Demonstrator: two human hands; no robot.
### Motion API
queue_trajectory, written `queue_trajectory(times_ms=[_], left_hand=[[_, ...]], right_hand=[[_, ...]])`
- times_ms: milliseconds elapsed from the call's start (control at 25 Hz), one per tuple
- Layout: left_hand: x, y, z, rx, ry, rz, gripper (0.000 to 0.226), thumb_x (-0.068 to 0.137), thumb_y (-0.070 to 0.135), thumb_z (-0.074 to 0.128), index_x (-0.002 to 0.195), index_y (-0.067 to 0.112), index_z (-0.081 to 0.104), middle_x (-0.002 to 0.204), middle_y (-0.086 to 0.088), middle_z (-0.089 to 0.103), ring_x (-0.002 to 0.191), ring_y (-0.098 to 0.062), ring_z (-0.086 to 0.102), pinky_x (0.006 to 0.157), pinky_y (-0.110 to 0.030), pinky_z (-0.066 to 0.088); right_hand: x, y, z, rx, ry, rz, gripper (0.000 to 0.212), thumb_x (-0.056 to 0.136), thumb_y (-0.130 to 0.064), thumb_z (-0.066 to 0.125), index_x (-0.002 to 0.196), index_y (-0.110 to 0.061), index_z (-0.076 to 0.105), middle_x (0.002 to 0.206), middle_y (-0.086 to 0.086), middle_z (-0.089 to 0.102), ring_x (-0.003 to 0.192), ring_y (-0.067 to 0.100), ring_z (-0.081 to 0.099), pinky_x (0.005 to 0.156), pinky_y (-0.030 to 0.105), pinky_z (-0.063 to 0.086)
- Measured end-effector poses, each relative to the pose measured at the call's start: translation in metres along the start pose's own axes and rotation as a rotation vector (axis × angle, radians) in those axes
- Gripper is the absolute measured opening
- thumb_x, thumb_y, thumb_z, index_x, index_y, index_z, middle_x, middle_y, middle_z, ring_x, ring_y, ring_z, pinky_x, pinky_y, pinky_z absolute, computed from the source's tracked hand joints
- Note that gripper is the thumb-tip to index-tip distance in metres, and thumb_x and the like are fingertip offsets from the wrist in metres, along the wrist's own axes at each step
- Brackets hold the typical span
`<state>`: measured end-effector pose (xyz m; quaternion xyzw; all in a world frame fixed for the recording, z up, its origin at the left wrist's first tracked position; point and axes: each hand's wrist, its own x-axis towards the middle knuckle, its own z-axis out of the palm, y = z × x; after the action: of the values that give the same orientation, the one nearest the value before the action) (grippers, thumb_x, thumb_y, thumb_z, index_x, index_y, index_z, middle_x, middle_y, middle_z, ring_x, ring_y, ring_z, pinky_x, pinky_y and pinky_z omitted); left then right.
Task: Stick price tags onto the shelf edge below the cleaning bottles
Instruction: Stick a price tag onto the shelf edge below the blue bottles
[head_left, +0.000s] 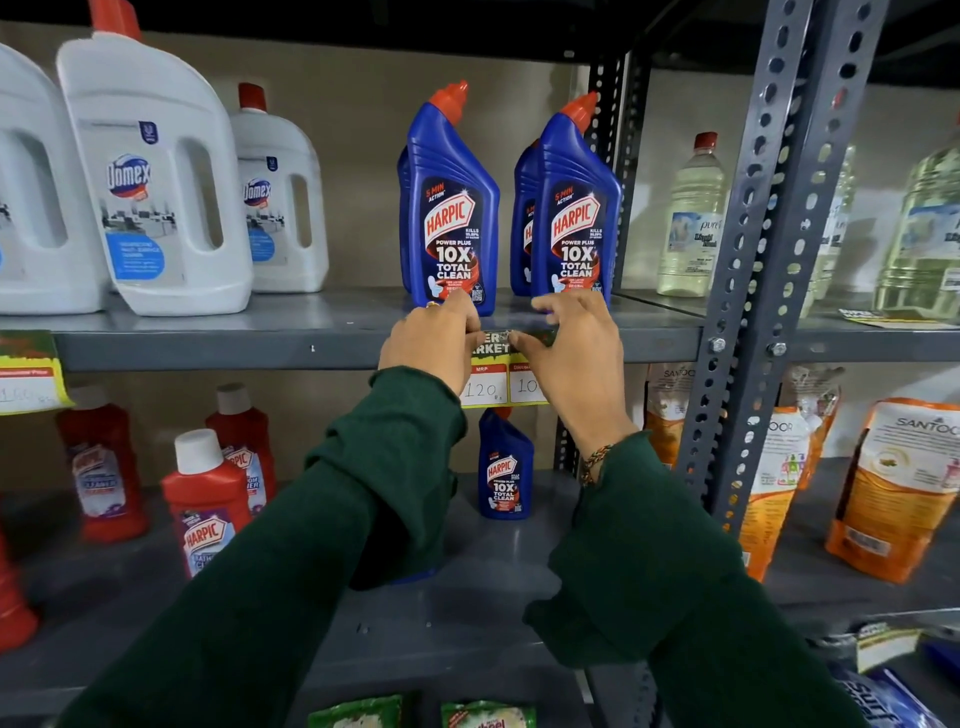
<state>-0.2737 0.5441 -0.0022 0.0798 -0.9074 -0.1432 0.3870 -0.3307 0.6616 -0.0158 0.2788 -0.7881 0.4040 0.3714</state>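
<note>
Grey steel forms the shelf edge (208, 351), and against its front, just below 2 blue bottles (452, 208) standing at the shelf's front edge, a yellow price tag (493, 382) hangs with its top strip pressed to the metal. Both hands in dark green sleeves meet there: the left hand (431, 345) pins the tag's top left and the right hand (566, 353) its top right, fingers (524, 340) pinching the tag's upper edge. Another tag (28, 376) hangs at the shelf edge's far left end.
</note>
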Motion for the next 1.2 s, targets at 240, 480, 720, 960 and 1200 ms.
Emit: queue_trajectory(times_ms=[240,480,720,960,1200], left_hand=[[0.006,-0.003,0.002,-0.052,-0.041,0.017,0.024,0.093,0.03,0.046,0.096,0.015,0.064,0.099,-0.012,0.07,0.096,-0.029,0.06,0.09,-0.045,0.048],[0.01,-0.02,0.001,-0.144,-0.038,0.07,0.028,0.086,0.033,0.057,0.107,0.016,0.064,0.108,-0.008,0.071,0.102,-0.023,0.061,0.088,-0.041,0.052],[0.012,-0.027,-0.003,-0.159,-0.081,0.149,0.026,0.087,0.022,0.057,0.111,0.012,0.061,0.112,-0.011,0.068,0.108,-0.023,0.058,0.082,-0.027,0.045],[0.014,-0.03,-0.008,-0.142,-0.127,0.158,0.025,0.09,0.019,0.052,0.114,0.012,0.058,0.118,-0.013,0.063,0.115,-0.024,0.051,0.082,-0.027,0.044],[0.013,-0.029,-0.01,-0.116,-0.138,0.187,0.027,0.091,0.014,0.05,0.117,0.011,0.056,0.121,-0.013,0.061,0.118,-0.026,0.048,0.087,-0.028,0.044]], right_hand=[[0.002,0.005,0.009,-0.005,-0.102,0.015,0.045,0.082,-0.041,0.062,0.11,-0.005,0.061,0.116,0.015,0.066,0.124,0.029,0.047,0.114,0.045,0.021],[0.001,0.006,0.008,0.009,-0.037,-0.027,0.034,0.082,-0.036,0.063,0.098,-0.006,0.067,0.099,0.013,0.073,0.098,0.027,0.06,0.105,0.047,0.037],[0.002,0.007,0.004,0.028,-0.074,-0.013,0.022,0.088,-0.023,0.057,0.103,-0.008,0.065,0.106,0.01,0.071,0.1,0.022,0.055,0.108,0.043,0.033],[0.0,0.008,0.002,0.016,-0.05,-0.06,0.017,0.09,-0.005,0.049,0.096,-0.004,0.065,0.096,0.015,0.072,0.089,0.028,0.057,0.096,0.044,0.042],[-0.001,0.012,0.006,0.03,-0.072,-0.033,0.016,0.091,-0.003,0.043,0.1,-0.007,0.055,0.097,0.017,0.065,0.094,0.03,0.053,0.08,0.049,0.049]])
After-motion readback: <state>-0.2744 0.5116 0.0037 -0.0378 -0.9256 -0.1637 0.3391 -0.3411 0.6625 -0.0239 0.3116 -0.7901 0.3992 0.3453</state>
